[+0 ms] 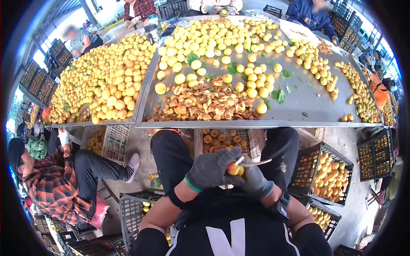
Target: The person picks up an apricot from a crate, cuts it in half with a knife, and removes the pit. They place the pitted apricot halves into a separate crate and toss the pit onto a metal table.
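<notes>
My left hand (211, 167), in a grey glove, is shut on a small yellow fruit (234, 170) held over my lap. My right hand (255, 179), also gloved in grey, grips a knife (255, 162) whose blade lies against the fruit and points right. Both hands meet just below the front edge of the metal table (316, 106). A heap of brown fruit pieces (200, 104) lies on the table right above my hands, with many whole yellow fruits (213, 42) behind it.
A crate of cut fruit (220, 141) stands under the table between my knees. A black crate of yellow fruit (331, 173) is at my right, another (136, 213) at my left. A person in a plaid shirt (55, 183) sits left; other people work at the far side.
</notes>
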`<state>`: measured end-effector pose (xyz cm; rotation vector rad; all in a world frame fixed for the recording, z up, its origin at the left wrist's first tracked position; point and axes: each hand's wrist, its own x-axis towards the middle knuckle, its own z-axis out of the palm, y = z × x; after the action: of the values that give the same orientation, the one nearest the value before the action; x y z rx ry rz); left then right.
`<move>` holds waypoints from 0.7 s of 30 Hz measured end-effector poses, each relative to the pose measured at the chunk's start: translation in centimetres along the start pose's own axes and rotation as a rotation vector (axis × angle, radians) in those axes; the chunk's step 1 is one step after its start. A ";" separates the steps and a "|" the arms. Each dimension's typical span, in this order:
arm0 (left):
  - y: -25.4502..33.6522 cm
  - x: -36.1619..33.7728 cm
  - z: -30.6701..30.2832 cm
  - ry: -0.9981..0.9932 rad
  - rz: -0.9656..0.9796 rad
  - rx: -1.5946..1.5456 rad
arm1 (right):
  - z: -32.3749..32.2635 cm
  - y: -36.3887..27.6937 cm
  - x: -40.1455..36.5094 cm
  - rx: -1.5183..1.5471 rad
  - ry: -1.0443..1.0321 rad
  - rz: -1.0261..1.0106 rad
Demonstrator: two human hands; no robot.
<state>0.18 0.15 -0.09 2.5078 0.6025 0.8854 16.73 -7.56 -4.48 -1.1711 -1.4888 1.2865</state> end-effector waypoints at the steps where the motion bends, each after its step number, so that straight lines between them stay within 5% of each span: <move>1: 0.1 0.1 -0.5 -0.011 0.003 0.018 | 0.4 -0.3 0.4 0.014 0.001 -0.015; 5: 0.3 0.1 -0.6 -0.107 0.061 0.105 | 0.7 -2.1 0.7 0.386 0.092 0.041; 7: -0.2 -0.2 0.0 -0.066 0.052 0.068 | 0.3 -0.9 0.9 -0.129 0.115 -0.184; 11: -0.9 -0.2 1.4 0.053 0.066 -0.043 | 1.6 -0.3 2.1 -0.394 0.440 -0.151; 13: -0.3 0.5 2.3 0.153 0.045 -0.066 | 1.2 -1.3 3.0 0.137 0.522 0.042; 14: 0.2 1.0 3.0 0.278 -0.063 -0.139 | 1.3 -1.5 3.8 -0.183 0.681 -0.193; 17: 1.2 1.6 4.3 0.391 -0.280 -0.237 | 0.7 -2.2 5.1 -0.568 0.812 -0.362; 19: 1.8 2.3 5.0 0.464 -0.729 -0.703 | -0.2 -3.0 5.5 -0.474 0.834 -0.372; 21: 1.2 2.3 5.6 0.532 -0.720 -0.765 | -0.8 -3.3 5.5 -0.335 0.739 -0.435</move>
<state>5.84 -0.92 -2.35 1.2333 0.9995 1.1797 15.89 -2.19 -1.07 -1.2502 -1.2988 0.2535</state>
